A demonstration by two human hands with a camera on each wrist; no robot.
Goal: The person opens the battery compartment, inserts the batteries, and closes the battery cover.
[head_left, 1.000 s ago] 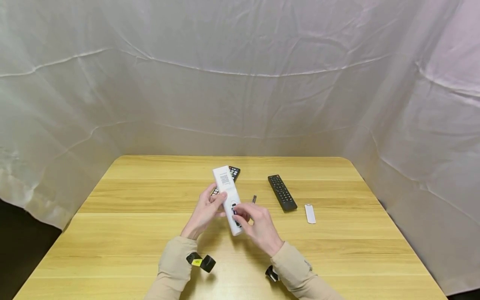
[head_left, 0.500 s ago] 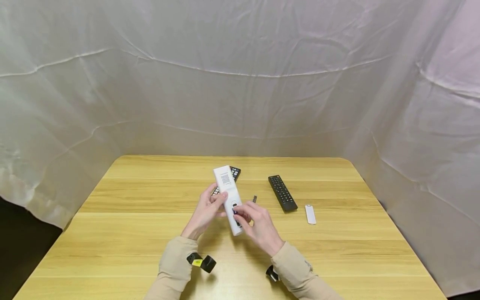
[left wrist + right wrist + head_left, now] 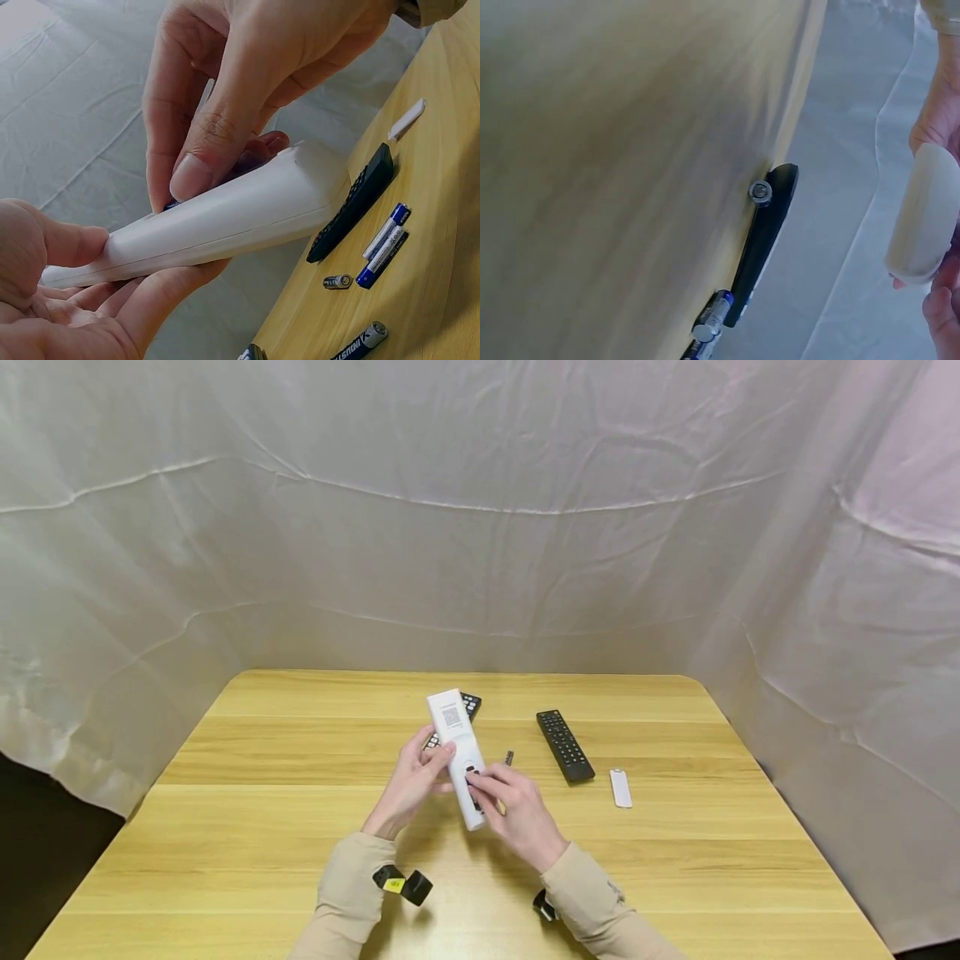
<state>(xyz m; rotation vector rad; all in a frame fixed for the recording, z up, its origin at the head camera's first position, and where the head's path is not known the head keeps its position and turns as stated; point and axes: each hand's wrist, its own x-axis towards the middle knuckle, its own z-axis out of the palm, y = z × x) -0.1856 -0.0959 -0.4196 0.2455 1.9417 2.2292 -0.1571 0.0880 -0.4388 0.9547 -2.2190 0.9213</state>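
Currently, the fingers of the right hand [image 3: 522, 814] pinch a blue battery [image 3: 249, 160], mostly hidden, at the open compartment [image 3: 471, 769] in the back of the white remote [image 3: 457, 727]. The left hand [image 3: 409, 778] grips that remote, thumb at its edge, holding it tilted above the worktop [image 3: 232, 843]. Behind it, partly covered, lies a dark remote [image 3: 471, 702] with pale buttons. Blue-and-white batteries [image 3: 385, 253] rest side by side near a black-and-silver battery [image 3: 337, 282]. Farther right lie a black remote [image 3: 565, 746] and a slim white cover [image 3: 620, 788].
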